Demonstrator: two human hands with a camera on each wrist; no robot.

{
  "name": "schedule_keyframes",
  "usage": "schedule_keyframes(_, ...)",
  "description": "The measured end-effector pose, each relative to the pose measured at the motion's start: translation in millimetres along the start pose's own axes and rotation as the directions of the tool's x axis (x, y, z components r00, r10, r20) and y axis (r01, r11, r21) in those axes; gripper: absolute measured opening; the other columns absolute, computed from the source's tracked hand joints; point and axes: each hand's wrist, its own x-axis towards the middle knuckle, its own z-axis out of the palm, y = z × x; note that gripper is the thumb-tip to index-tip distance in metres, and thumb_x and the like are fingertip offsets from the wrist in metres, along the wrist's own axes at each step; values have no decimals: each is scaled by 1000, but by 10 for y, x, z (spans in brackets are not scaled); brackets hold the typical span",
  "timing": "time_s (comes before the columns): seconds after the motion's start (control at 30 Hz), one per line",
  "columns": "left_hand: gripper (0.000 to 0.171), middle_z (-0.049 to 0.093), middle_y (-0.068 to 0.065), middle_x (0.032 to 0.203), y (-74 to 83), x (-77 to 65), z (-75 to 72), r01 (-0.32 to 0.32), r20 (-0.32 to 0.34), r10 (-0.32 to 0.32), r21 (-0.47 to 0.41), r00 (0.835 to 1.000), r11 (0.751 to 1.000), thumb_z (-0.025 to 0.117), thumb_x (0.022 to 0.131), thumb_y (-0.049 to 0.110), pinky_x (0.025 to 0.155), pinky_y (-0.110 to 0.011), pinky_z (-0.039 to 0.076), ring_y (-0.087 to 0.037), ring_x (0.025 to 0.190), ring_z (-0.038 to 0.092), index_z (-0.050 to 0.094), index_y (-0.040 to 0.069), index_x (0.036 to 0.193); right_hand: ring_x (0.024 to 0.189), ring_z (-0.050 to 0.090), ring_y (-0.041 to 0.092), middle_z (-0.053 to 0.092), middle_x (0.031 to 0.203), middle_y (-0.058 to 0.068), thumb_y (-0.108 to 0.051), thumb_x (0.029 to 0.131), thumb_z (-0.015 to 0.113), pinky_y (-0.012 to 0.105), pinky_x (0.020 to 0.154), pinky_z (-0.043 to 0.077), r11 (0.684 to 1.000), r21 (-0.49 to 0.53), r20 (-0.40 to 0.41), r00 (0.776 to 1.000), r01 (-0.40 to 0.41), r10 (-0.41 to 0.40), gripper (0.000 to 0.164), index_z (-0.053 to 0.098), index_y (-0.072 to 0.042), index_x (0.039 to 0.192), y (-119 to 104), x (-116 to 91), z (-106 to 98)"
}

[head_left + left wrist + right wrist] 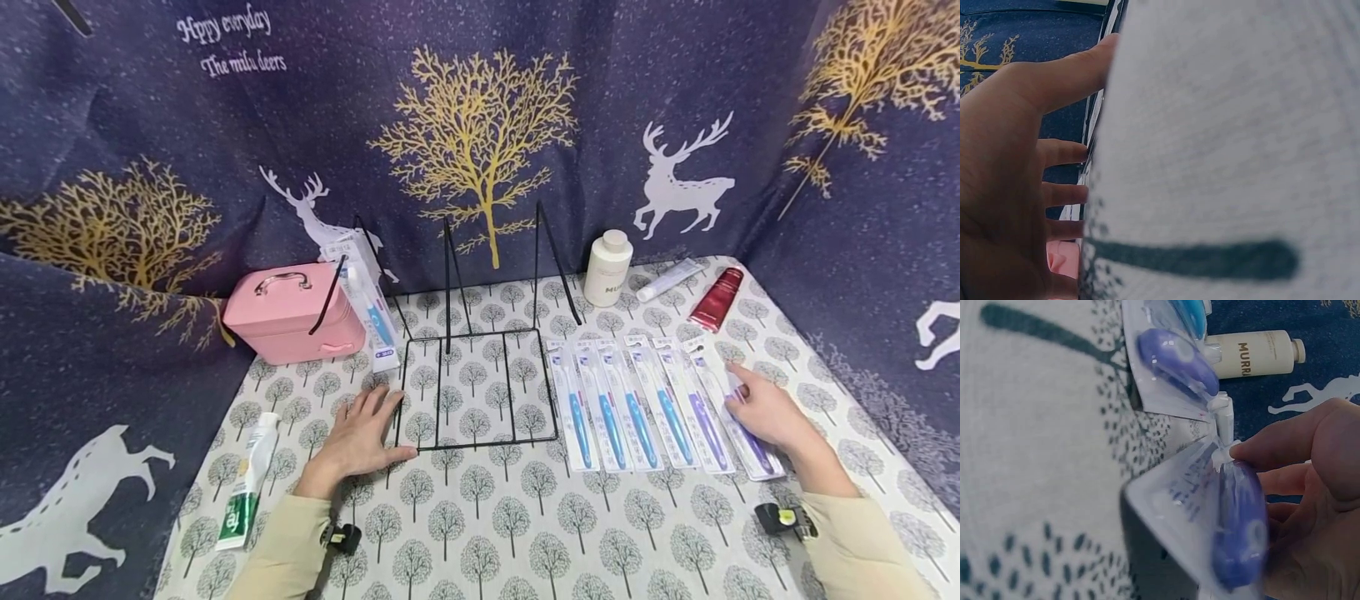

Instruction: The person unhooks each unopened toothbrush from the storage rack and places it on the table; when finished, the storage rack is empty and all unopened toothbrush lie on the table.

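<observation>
At the right end of a row, my right hand (768, 410) pinches a packaged purple toothbrush (1238, 531) between thumb and fingers. In the right wrist view this pack stands tilted, one edge raised off the cloth. Beside it lie several more packaged toothbrushes (633, 417), one purple and the rest blue. My left hand (362, 437) rests palm down with fingers spread at the front left corner of a black wire rack (487, 444). Another blue toothbrush pack (377, 321) leans upright at the rack's left side.
Behind the rack's left side stands a pink case (288, 321). A green and white toothpaste tube (247, 483) lies at left. At the back right are a cream bottle (608, 271), a white tube (670, 279) and a red tube (717, 300). A dark curtain (480, 167) borders the table.
</observation>
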Motion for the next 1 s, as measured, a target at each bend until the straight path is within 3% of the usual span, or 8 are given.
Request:
schedule_keyframes(0.1, 102, 18, -14, 151, -4, -1, 6, -2, -4, 2, 1, 1000, 1000, 57, 63, 76, 103, -69, 12, -44, 133, 20, 24, 24, 145, 66, 49, 24, 53, 74, 13, -5, 79, 57, 37, 59, 43, 1000, -16, 9, 1000, 1, -1, 61, 33, 13, 132, 11, -1, 7)
schedule_keyframes(0.2, 102, 17, -13, 151, -7, 0, 11, 6, -1, -6, 5, 1000, 1000, 56, 63, 77, 104, -68, 12, -43, 134, 20, 23, 26, 145, 80, 55, 42, 57, 92, 31, -7, 78, 57, 53, 71, 46, 999, -51, 15, 1000, 7, -6, 62, 34, 14, 131, 12, 5, 10)
schedule_keyframes(0.27, 103, 16, -13, 151, -11, 3, 15, 9, 3, -9, 8, 1000, 1000, 55, 63, 78, 104, -68, 12, -42, 134, 19, 22, 27, 145, 92, 51, 54, 52, 106, 40, -10, 77, 58, 61, 78, 42, 997, -80, 21, 1000, 8, -6, 63, 34, 15, 130, 12, 11, 5)
schedule_keyframes(0.37, 103, 16, -12, 152, -14, 6, 17, 12, 3, -12, 9, 1000, 1000, 53, 63, 79, 104, -68, 11, -42, 135, 18, 21, 28, 145, 101, 44, 60, 44, 116, 43, -13, 77, 59, 64, 82, 40, 992, -126, 28, 1000, 4, -1, 64, 36, 14, 129, 9, 18, 0)
schedule_keyframes(0.7, 101, 16, -12, 151, -3, -14, 3, 2, -8, -2, 4, 1000, 1000, 54, 64, 78, 103, -69, 11, -43, 134, 19, 22, 26, 145, 86, 51, 57, 56, 100, 36, -17, 75, 60, 61, 67, 43, 972, -233, -7, 999, -43, 43, 47, 53, 9, 114, -72, -11, -31)
schedule_keyframes(0.87, 101, 17, -12, 151, -8, -13, 8, 2, -11, -2, 2, 1000, 1000, 54, 64, 78, 103, -69, 12, -43, 134, 19, 23, 26, 145, 64, 51, 40, 57, 71, 19, -14, 72, 58, 52, 52, 42, 972, -230, -27, 999, -43, 38, 25, 60, 2, 91, -83, -4, -36)
schedule_keyframes(1.0, 102, 16, -12, 151, -15, -8, 10, 0, -11, 0, 5, 1000, 1000, 54, 63, 79, 103, -69, 12, -42, 134, 20, 22, 27, 145, 61, 51, 35, 57, 68, 13, -14, 73, 57, 49, 51, 41, 976, -214, -58, 998, -44, 32, 29, 60, 4, 95, -97, -2, -36)
